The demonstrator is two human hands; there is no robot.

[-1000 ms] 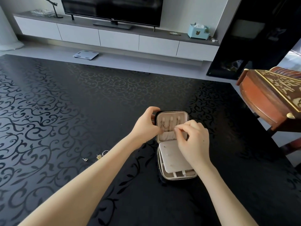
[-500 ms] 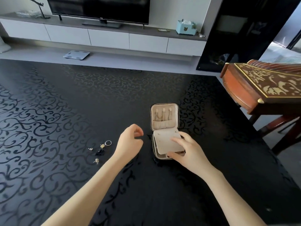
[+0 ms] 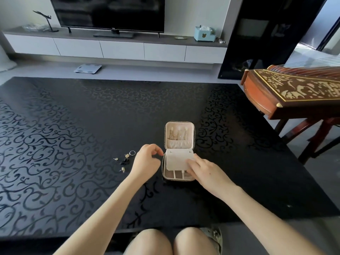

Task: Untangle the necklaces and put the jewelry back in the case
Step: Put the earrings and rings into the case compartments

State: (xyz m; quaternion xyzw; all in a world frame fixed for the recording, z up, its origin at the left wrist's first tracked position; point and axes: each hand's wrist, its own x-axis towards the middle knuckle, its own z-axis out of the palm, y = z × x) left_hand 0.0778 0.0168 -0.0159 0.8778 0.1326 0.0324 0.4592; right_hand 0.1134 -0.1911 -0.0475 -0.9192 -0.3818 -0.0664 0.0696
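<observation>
**Single head cam, wide angle**

It's riding on the person's head, looking forward and down over the dark worktop (image 3: 77,137). The knees (image 3: 173,242) are showing close at the bottom edge, and the TV (image 3: 110,13) is sitting far off up top.

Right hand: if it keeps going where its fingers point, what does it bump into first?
The right hand touches the pale flap; going on, it would probably meet the open lid first.

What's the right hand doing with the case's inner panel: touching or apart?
Touching. The head view shows the right hand with its fingertips laid on the right edge of the beige panel inside the open jewelry case; no gap shows.
</observation>
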